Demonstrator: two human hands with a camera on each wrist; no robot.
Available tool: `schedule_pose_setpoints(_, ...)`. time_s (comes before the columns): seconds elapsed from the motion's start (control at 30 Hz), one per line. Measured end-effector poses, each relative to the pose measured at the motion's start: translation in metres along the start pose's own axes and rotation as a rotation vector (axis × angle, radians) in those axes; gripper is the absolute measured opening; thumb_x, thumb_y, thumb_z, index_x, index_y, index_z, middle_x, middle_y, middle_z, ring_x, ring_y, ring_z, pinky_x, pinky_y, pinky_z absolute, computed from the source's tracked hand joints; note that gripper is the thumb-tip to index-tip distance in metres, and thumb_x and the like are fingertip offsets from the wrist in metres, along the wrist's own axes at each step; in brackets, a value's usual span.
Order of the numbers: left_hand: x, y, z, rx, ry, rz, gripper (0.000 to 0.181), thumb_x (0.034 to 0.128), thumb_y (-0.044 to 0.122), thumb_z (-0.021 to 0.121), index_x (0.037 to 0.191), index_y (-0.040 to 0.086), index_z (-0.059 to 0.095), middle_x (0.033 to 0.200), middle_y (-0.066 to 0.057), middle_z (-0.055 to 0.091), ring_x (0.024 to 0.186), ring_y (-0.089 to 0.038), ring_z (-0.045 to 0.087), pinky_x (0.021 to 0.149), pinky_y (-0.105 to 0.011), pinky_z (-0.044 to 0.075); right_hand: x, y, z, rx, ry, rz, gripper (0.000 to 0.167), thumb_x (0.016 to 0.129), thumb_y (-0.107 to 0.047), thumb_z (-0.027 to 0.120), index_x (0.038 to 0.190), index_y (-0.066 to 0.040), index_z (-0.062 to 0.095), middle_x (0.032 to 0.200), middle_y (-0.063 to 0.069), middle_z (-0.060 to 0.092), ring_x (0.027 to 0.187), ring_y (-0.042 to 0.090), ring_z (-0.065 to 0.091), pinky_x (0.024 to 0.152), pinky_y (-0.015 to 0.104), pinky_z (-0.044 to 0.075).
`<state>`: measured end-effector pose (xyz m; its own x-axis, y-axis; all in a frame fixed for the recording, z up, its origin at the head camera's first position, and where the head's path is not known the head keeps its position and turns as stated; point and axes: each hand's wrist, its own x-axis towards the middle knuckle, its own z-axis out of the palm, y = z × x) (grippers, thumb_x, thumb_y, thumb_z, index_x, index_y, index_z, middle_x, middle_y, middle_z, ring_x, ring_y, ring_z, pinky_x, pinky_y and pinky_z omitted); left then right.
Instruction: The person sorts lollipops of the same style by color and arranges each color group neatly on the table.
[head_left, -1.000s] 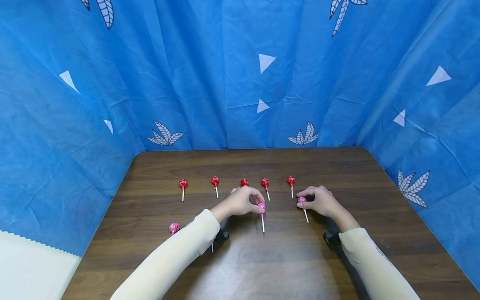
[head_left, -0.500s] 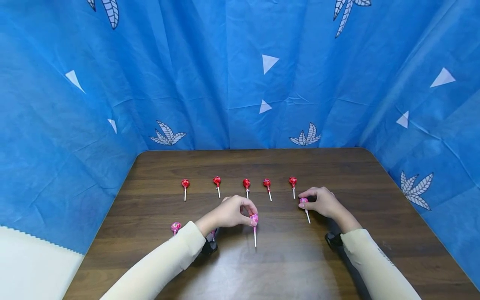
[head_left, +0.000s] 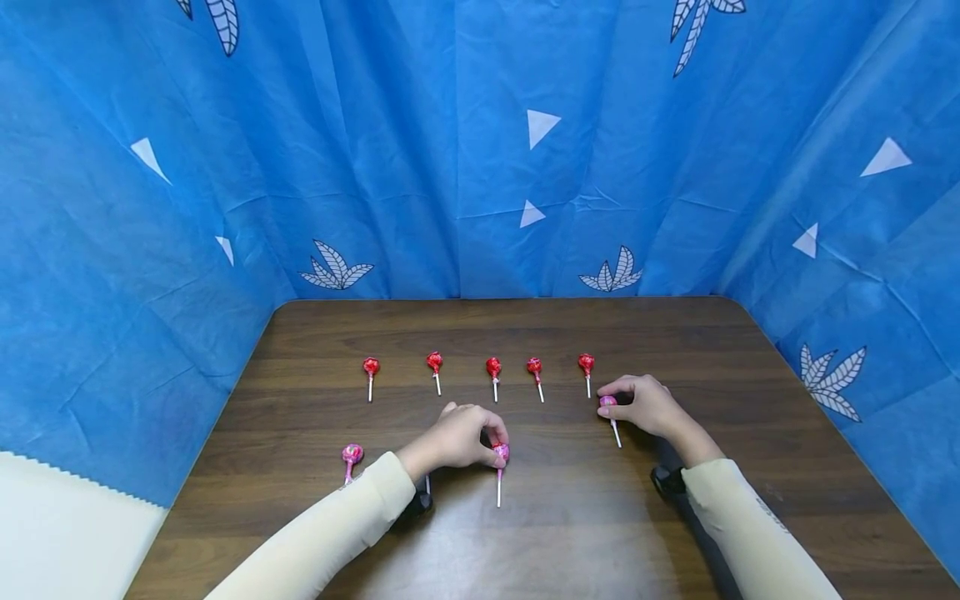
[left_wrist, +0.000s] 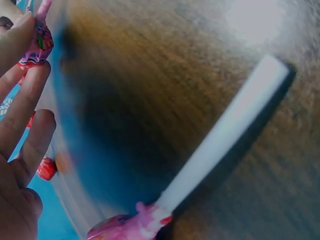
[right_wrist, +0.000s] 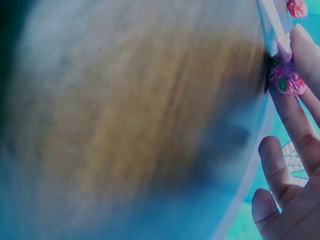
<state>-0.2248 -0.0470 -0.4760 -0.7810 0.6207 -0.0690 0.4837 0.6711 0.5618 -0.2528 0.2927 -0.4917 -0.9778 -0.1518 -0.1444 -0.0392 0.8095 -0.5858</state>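
Note:
My left hand (head_left: 456, 437) pinches a pink-wrapped lollipop (head_left: 501, 452) by its candy head between thumb and finger, white stick pointing toward me. To the right, my right hand (head_left: 648, 406) holds another pink lollipop (head_left: 608, 402) the same way, its stick slanting toward me. Several red lollipops (head_left: 492, 367) lie in a row farther back. One pink lollipop (head_left: 352, 453) lies left of my left forearm, its stick partly behind the sleeve. Under my left wrist lies a further lollipop (left_wrist: 220, 135), large in the left wrist view and mostly hidden in the head view.
The brown wooden table (head_left: 555, 542) has rounded far corners. A blue curtain (head_left: 405, 167) with white leaf and triangle prints surrounds its back and sides. White cloth (head_left: 67, 533) shows at the lower left. Black straps (head_left: 666, 480) sit at the wrists.
My left hand has moved toward me and slightly left with its pink lollipop, uncovering the middle red lollipop. My right hand has stayed almost still. The head view has shifted slightly.

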Motion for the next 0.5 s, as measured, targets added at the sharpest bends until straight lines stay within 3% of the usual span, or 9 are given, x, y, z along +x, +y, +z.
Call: schedule_pose_setpoints(0.5,-0.001,-0.002,0.003,0.021,0.028,0.007,0.021,0.0697,0.033,0.089,0.078,0.027,0.071,0.075,0.016,0.068,0.081,-0.006,0.062,0.079,-0.035,0.029,-0.002,-0.011,-0.002,0.036,-0.002,-0.022,0.035,0.083,-0.03,0.08,0.114,-0.014,0.075,0.117,0.011,0.07,0.111,0.031,0.059,0.096,0.055,0.046)
